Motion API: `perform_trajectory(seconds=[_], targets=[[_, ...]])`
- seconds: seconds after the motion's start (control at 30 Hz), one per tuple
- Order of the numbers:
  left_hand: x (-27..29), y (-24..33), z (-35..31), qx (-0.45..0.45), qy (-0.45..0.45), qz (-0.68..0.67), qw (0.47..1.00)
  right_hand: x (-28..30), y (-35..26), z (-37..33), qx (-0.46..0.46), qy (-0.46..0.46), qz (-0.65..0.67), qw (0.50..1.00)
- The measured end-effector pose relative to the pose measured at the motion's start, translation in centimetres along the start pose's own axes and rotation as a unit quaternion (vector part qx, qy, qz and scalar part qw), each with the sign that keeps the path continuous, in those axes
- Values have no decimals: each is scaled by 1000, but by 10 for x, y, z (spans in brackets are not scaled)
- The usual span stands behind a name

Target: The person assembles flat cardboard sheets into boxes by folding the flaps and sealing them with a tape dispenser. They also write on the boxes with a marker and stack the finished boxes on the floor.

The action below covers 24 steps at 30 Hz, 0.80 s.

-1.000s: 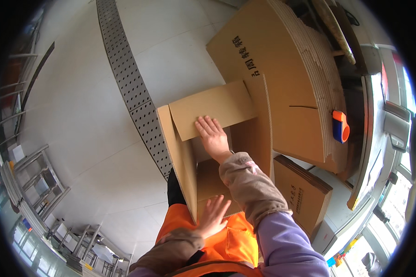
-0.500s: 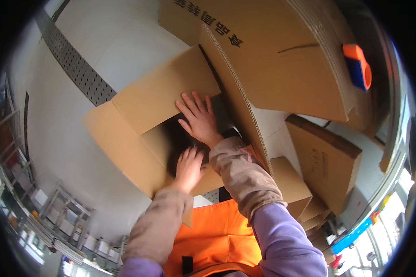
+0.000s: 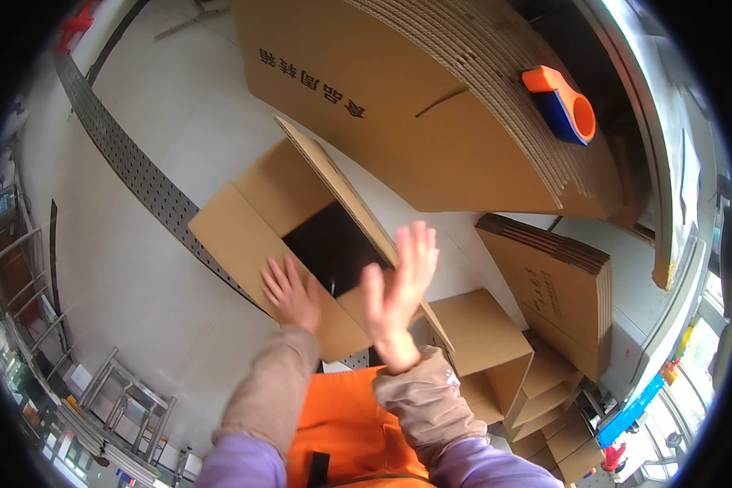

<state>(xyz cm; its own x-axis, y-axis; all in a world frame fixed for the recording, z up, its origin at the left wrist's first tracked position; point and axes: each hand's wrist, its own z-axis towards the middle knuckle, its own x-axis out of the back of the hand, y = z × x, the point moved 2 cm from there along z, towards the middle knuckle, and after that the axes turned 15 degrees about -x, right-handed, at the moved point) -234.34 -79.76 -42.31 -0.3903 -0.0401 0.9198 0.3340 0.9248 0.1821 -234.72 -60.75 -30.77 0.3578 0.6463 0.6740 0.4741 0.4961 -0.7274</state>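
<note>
Lopsided pressing could skew the carton (image 3: 283, 185), with left hand (image 3: 293, 294) splayed on its left flap (image 3: 237, 233), right hand (image 3: 400, 302) unclenched, empty at its right.

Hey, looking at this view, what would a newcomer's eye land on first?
Probably the bright orange garment at bottom centre, then the open cardboard box in the middle, with the left hand on its left flap and the right hand spread by its right side. At upper right, an orange-and-blue tool stands out at the edge of stacked flat cardboard.
</note>
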Motion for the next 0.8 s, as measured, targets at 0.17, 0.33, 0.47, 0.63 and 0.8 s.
perform_trajectory(seconds=[0.17,0.33,0.47,0.63,0.8], targets=[[54,-107,95,-103,85,21,991,-24,2,-74,-152,-142,-38,977],[79,-151,155,-95,80,-132,983,-100,19,-99,-107,-238,-144,955],[70,-150,155,-128,49,-44,990,-110,38,-101,-72,-253,-185,947],[73,-145,159,-143,90,-133,977,-47,32,-36,-51,-220,-92,970],[75,-137,166,-90,15,-107,990,135,71,187,156,384,-207,887]])
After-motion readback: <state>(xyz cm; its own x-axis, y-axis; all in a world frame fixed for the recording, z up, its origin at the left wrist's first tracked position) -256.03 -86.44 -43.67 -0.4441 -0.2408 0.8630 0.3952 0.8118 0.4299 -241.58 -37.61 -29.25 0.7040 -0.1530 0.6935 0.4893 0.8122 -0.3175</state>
